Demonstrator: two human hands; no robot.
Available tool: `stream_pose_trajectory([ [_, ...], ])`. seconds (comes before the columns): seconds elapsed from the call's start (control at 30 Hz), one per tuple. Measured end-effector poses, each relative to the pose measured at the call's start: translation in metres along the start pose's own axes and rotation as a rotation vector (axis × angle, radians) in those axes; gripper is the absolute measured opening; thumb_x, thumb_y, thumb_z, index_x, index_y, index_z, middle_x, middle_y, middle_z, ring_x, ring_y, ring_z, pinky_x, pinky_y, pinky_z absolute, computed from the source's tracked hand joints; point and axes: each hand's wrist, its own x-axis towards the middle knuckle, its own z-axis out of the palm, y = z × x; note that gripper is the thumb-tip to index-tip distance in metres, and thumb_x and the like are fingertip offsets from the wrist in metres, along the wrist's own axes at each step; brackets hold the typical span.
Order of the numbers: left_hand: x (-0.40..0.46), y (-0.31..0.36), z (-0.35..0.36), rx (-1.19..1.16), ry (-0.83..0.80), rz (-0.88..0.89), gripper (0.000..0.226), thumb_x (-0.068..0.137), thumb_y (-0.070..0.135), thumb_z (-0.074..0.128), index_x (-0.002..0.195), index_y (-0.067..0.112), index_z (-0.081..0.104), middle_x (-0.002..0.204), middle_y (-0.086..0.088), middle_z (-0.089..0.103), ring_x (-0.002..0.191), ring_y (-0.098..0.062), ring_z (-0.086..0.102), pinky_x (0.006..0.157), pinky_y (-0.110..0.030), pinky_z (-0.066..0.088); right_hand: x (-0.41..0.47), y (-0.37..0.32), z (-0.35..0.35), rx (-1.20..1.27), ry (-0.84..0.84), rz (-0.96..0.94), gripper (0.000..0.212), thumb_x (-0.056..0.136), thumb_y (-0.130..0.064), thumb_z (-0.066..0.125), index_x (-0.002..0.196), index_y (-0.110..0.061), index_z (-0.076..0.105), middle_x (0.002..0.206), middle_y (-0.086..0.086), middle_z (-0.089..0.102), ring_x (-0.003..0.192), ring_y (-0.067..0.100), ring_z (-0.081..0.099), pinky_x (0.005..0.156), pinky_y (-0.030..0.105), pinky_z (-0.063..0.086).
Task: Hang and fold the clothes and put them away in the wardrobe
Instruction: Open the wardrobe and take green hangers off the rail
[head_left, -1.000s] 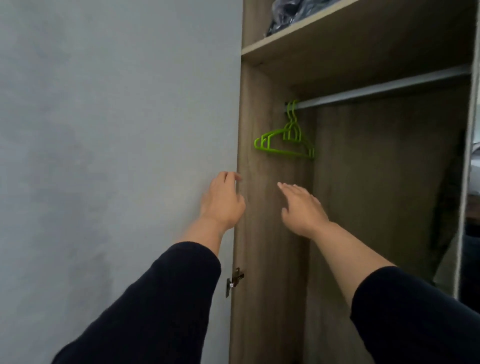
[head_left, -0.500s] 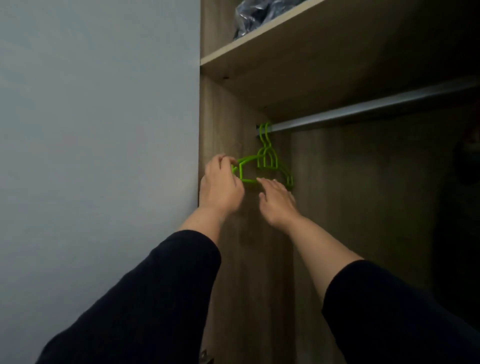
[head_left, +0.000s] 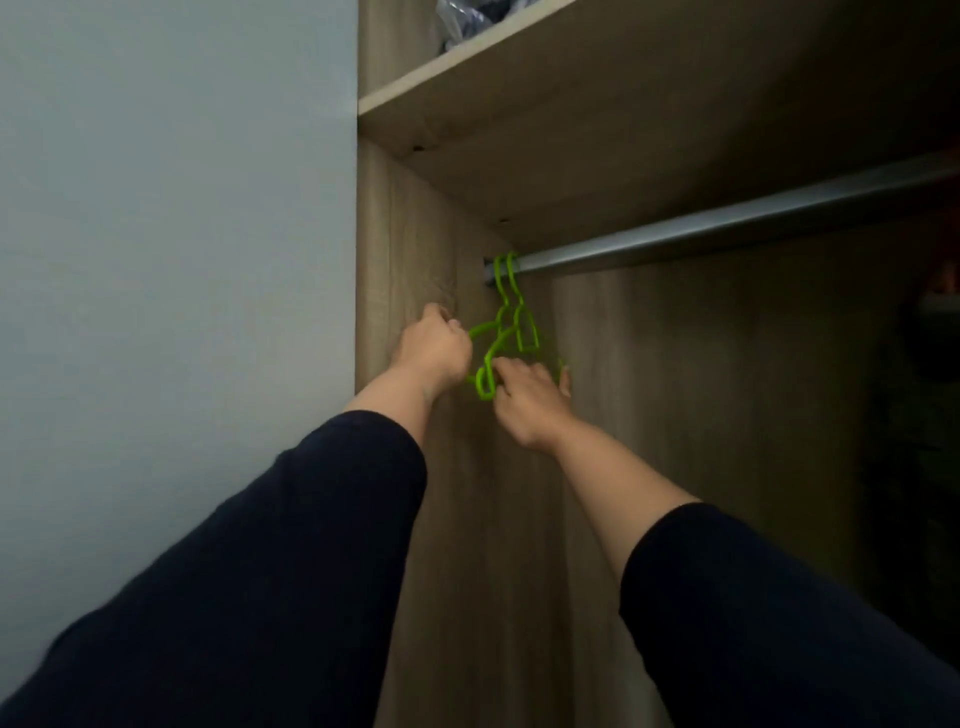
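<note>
A bunch of bright green plastic hangers hooks over the left end of the grey metal rail inside the wooden wardrobe. My left hand is closed on the hangers' left shoulder end. My right hand grips their lower bar, just below and to the right. One hanger is tilted down at its left end, apart from the others. The hooks still sit on the rail. No clothes are visible near my hands.
A wooden shelf runs above the rail, with a dark plastic-wrapped bundle on it. A pale grey wall fills the left. The wardrobe's right side is dark with dim shapes.
Both hands rose from below the hangers and closed on them. One hanger has since tilted down at its left end. The view moved closer to the wardrobe.
</note>
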Motion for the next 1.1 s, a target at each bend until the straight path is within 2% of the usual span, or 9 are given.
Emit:
stream_pose_trajectory([
  [0.13,0.007,-0.003,0.015,-0.133,-0.099,-0.082,0.048,0.101,0.033,0.035,0.133,-0.002,0.045,0.134,-0.023,0.052,0.124,-0.037,0.049,0.100,-0.035,0.040,0.002,0.010,-0.009,0.166,0.115,0.152,0.034,0.099,-0.027,0.027,0.097,-0.017,0.060,0.131,0.015,0.055,0.125,0.032,0.046,0.111,0.050,0.025],
  [0.27,0.010,0.006,0.026,-0.449,-0.171,-0.205,0.065,0.099,0.050,0.026,0.133,-0.003,0.044,0.126,-0.023,0.060,0.118,-0.038,0.056,0.102,-0.047,0.043,0.009,0.016,-0.021,0.251,0.173,0.255,0.060,0.098,-0.049,0.018,0.112,-0.015,0.065,0.112,0.016,0.068,0.111,0.030,0.060,0.100,0.041,0.043],
  [0.33,0.005,0.017,0.023,-0.592,-0.206,-0.272,0.052,0.099,0.047,0.034,0.134,0.010,0.045,0.109,-0.013,0.070,0.096,-0.028,0.065,0.090,-0.036,0.048,0.012,0.016,-0.028,0.233,0.159,0.304,0.072,0.092,-0.062,0.015,0.112,-0.015,0.066,0.106,0.014,0.070,0.106,0.029,0.063,0.097,0.039,0.046],
  [0.37,0.006,0.020,0.023,-0.596,-0.228,-0.269,0.044,0.097,0.043,0.040,0.128,0.014,0.050,0.095,-0.008,0.072,0.078,-0.021,0.064,0.075,-0.029,0.048,0.013,0.017,-0.031,0.209,0.150,0.324,0.074,0.089,-0.065,0.017,0.111,-0.014,0.066,0.106,0.014,0.070,0.105,0.029,0.063,0.096,0.039,0.046],
  [0.43,0.010,0.022,0.026,-0.484,-0.198,-0.220,0.028,0.093,0.031,0.051,0.104,0.008,0.063,0.074,-0.003,0.068,0.067,-0.018,0.060,0.055,-0.025,0.043,0.016,0.020,-0.035,0.157,0.135,0.355,0.064,0.091,-0.057,0.027,0.114,-0.009,0.064,0.112,0.016,0.067,0.108,0.031,0.061,0.094,0.037,0.046],
  [0.47,0.011,0.022,0.028,-0.410,-0.158,-0.206,0.025,0.092,0.025,0.053,0.098,0.004,0.065,0.080,-0.007,0.069,0.077,-0.023,0.064,0.059,-0.029,0.047,0.016,0.021,-0.036,0.130,0.130,0.369,0.056,0.093,-0.048,0.032,0.115,-0.007,0.062,0.117,0.018,0.065,0.111,0.032,0.059,0.093,0.036,0.045],
  [0.57,0.016,0.020,0.038,-0.230,-0.092,-0.197,0.031,0.095,0.018,0.052,0.112,-0.005,0.062,0.116,-0.020,0.064,0.111,-0.036,0.059,0.089,-0.037,0.047,0.014,0.023,-0.039,0.102,0.130,0.394,0.043,0.098,-0.031,0.033,0.119,-0.003,0.058,0.129,0.021,0.057,0.119,0.035,0.054,0.094,0.035,0.043],
  [0.8,0.020,0.019,0.049,-0.144,-0.079,-0.186,0.032,0.097,0.017,0.049,0.116,-0.006,0.059,0.123,-0.022,0.060,0.115,-0.037,0.056,0.092,-0.037,0.045,0.003,0.018,-0.083,0.048,0.183,0.463,0.037,0.094,-0.016,0.038,0.121,-0.001,0.059,0.129,0.017,0.058,0.120,0.032,0.055,0.093,0.034,0.045],
  [1.1,0.009,0.032,0.055,-0.150,-0.075,-0.205,0.032,0.099,0.016,0.047,0.119,-0.007,0.057,0.126,-0.021,0.057,0.120,-0.035,0.051,0.093,-0.035,0.041,-0.042,0.043,-0.140,-0.021,0.360,0.677,0.034,0.095,-0.024,0.041,0.114,-0.007,0.063,0.110,0.011,0.065,0.102,0.029,0.062,0.082,0.034,0.049],
])
